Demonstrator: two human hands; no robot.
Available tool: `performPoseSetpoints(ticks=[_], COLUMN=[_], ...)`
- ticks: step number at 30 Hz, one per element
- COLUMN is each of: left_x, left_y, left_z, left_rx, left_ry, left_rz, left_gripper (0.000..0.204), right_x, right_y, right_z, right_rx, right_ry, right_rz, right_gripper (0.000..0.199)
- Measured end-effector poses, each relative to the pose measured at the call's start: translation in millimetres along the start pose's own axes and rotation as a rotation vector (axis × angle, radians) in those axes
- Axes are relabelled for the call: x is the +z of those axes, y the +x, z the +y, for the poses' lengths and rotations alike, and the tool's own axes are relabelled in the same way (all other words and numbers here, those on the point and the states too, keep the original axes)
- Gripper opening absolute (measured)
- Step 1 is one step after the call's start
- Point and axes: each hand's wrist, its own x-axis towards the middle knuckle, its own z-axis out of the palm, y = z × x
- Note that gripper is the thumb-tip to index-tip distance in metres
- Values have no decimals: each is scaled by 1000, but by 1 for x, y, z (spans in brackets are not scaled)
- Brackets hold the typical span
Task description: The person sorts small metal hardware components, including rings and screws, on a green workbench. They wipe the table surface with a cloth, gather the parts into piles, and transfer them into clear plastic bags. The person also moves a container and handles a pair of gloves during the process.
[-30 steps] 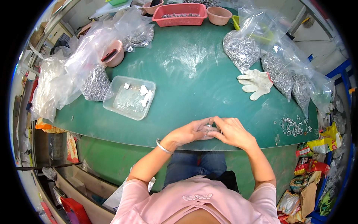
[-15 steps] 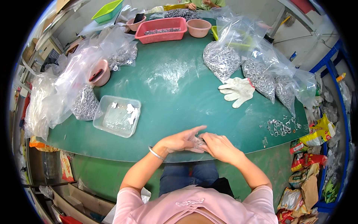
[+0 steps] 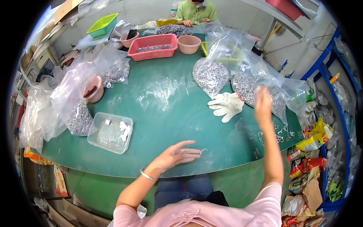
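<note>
My left hand [image 3: 176,154] is stretched out over the front of the green table, its fingers extended and apart. Right at its fingertips is a thin silvery open ring [image 3: 204,151]; whether it rests on the table or touches the fingers is unclear. My right hand [image 3: 263,105] is raised, smeared by motion, in front of a clear bag of small grey metal pieces [image 3: 244,87]; its fingers cannot be made out. Beside it lies a white knit glove [image 3: 225,106]. Loose metal rings [image 3: 280,134] are scattered at the table's right, partly behind my right forearm.
A clear plastic tub [image 3: 109,132] with white scraps stands left on the table [image 3: 162,125]. Other bags of metal pieces [image 3: 79,120] line both sides. At the far end are a pink basin [image 3: 153,55], a pink bowl [image 3: 189,44] and a co-worker in green [image 3: 196,13].
My hands, together before, are now apart. The right has swung away to the far right; the left has opened out, with the ring visible at its fingertips. The view has shifted somewhat.
</note>
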Motion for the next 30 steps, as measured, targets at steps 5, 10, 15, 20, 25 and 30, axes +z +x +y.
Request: performPoseSetpoints(ticks=[5, 10, 15, 20, 25, 30], left_x=[1, -6, -17, -18, -13, -9], left_y=[-18, -31, -39, -37, -41, -38], left_z=[-10, -12, -25, -35, -39, -41], left_rx=[53, 101, 129, 117, 125, 123], left_ry=[33, 12, -125, -69, -40, 76], left_rz=[102, 181, 223, 302, 346, 352], left_gripper=[44, 42, 42, 38, 36, 33], right_x=[-34, -44, -35, -13, 7, 18], right_y=[143, 158, 90, -8, -71, -102], right_z=[100, 121, 57, -17, -72, -91], right_rx=[170, 449, 1010, 1252, 1504, 1677], right_ry=[-550, 65, 1512, 1914, 2020, 2074], right_rz=[-175, -297, -164, -341, -384, -360], right_gripper=[27, 35, 40, 45, 40, 41])
